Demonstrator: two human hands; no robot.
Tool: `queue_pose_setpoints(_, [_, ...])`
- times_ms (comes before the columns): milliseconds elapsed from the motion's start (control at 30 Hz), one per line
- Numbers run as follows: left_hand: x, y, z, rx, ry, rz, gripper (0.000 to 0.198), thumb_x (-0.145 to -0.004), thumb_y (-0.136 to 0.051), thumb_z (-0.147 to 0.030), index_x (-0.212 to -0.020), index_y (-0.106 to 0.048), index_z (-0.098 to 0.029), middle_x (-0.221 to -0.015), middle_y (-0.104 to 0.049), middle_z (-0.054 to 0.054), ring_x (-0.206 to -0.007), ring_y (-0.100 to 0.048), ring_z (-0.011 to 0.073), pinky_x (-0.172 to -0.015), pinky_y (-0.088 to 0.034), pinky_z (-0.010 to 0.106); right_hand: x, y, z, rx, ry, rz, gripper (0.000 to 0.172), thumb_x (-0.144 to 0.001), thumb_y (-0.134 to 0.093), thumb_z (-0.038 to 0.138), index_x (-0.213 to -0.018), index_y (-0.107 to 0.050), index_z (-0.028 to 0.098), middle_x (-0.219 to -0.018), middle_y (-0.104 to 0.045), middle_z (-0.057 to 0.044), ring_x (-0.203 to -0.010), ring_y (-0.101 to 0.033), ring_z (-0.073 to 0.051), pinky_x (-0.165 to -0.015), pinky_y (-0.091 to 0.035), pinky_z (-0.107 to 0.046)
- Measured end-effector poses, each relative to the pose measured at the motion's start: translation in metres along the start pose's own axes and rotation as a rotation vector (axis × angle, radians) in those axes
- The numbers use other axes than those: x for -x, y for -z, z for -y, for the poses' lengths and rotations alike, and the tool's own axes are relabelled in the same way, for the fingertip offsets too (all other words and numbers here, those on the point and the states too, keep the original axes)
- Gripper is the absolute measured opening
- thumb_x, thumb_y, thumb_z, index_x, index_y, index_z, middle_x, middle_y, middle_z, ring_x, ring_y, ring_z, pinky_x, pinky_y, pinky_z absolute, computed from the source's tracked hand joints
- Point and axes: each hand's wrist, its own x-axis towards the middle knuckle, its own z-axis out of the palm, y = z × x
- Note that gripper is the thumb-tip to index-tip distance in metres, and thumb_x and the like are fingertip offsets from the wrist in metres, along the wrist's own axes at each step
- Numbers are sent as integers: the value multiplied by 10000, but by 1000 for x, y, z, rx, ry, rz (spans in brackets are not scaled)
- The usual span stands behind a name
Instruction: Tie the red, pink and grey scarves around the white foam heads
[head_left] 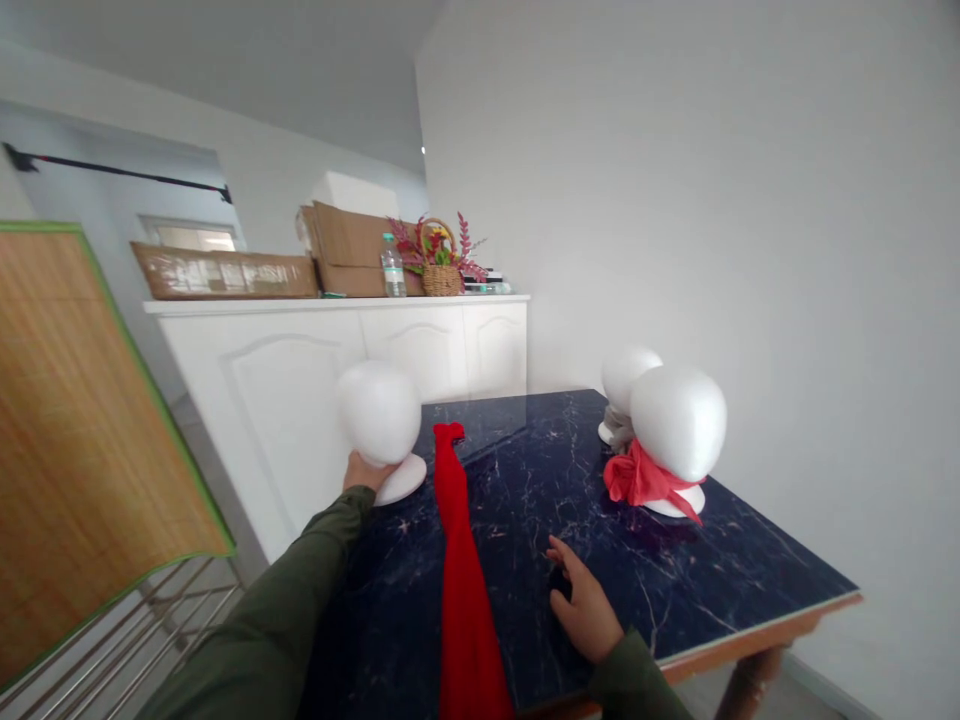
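Note:
My left hand [364, 473] grips the neck of a white foam mannequin head [380, 412] standing at the table's left edge. A long red cloth [463, 580] lies stretched along the dark marble table [720, 565] between my hands. My right hand [583, 602] rests flat on the tabletop beside the cloth, fingers spread, holding nothing. At the right stands another foam head [679, 420] with a red scarf [640, 478] tied round its neck. Behind it stands a third head [624, 377] with a pale scarf.
A white sideboard [337, 350] behind the table carries cardboard boxes [225, 272], a water bottle [392, 266] and a flower basket [440, 262]. A bamboo panel [75, 440] leans at the left above a metal rack [150, 625]. A white wall runs along the right.

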Motion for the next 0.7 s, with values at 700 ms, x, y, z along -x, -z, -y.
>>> queue_pose_setpoints(700, [-29,-62,51,-239,27,132,705,-521,-726,-391,-1085,-403,-120,-1193,-516,142,-1112,-478,333,-937,-401,409,-6,7,2,-70,-53,-187,507,-650,-445,114,-1144,-529,191,-1066,-590,-64,-953,-561,-179,-812,-460,-310])
